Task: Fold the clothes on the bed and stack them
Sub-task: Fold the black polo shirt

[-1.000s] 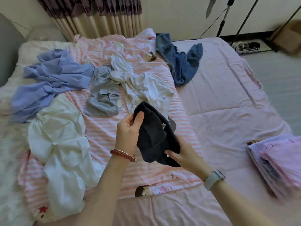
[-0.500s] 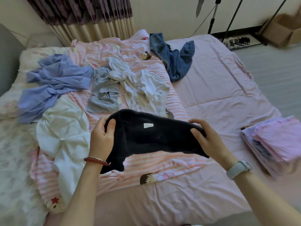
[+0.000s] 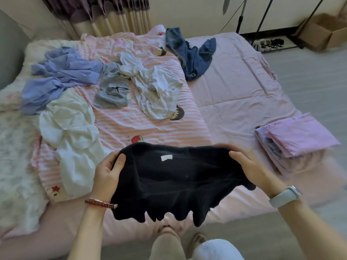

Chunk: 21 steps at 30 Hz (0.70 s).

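A black garment (image 3: 174, 182) with a small white label hangs spread out above the near edge of the bed (image 3: 234, 94). My left hand (image 3: 108, 173) grips its left top corner and my right hand (image 3: 251, 166) grips its right top corner. Unfolded clothes lie further back: a lilac-blue garment (image 3: 60, 77), a white one (image 3: 73, 136), a grey one (image 3: 112, 89), a pale patterned one (image 3: 155, 85) and a denim one (image 3: 191, 53). A stack of folded pink and lilac clothes (image 3: 298, 137) sits at the bed's right edge.
A pink striped quilt (image 3: 150, 128) covers the bed's middle, a white pillow (image 3: 16, 151) lies at left. Curtains (image 3: 105, 15) hang behind. On the floor at right stand a cardboard box (image 3: 323, 30), shoes (image 3: 268, 44) and tripod legs (image 3: 242, 14).
The black garment went from bunched between both hands to stretched wide. My hands have drawn apart and come nearer to me, and the cloth now hangs lower over the bed's near edge.
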Available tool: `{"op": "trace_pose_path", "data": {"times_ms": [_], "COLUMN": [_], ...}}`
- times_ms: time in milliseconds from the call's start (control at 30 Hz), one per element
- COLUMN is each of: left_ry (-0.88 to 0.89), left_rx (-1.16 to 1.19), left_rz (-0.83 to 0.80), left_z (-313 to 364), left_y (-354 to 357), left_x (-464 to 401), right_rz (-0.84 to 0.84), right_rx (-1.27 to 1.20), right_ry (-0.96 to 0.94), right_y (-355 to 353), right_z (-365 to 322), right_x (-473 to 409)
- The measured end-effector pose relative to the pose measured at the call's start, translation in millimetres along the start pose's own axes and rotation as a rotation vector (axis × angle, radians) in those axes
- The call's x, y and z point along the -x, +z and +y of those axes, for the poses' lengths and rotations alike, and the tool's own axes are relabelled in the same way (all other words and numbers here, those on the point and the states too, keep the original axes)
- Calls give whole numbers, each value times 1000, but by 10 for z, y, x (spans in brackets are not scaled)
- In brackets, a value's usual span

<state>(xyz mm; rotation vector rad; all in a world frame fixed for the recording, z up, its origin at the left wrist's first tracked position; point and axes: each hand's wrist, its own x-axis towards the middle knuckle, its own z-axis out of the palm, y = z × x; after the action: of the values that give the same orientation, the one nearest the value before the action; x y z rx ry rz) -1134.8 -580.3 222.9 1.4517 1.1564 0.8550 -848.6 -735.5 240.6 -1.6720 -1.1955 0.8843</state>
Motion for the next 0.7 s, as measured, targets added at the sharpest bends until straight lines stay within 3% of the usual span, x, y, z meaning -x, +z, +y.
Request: {"op": "trace_pose_path", "data": {"times_ms": [267,500,700], "left_ry": [-25,-136,-85], "left_rx": [-278,-303,-414], "left_rz": [-277,-87,87], "left_z": [-146,-419,-718], "left_y": [33,64,177], "left_x": [331,-538,-2290], "right_rz": [32,131,280], "right_rx": [75,156,371], "right_ry": [110,93,83], "right_y": [-85,246,519], "right_z": [147,254,471], "right_x": [218,-745,-2493]}}
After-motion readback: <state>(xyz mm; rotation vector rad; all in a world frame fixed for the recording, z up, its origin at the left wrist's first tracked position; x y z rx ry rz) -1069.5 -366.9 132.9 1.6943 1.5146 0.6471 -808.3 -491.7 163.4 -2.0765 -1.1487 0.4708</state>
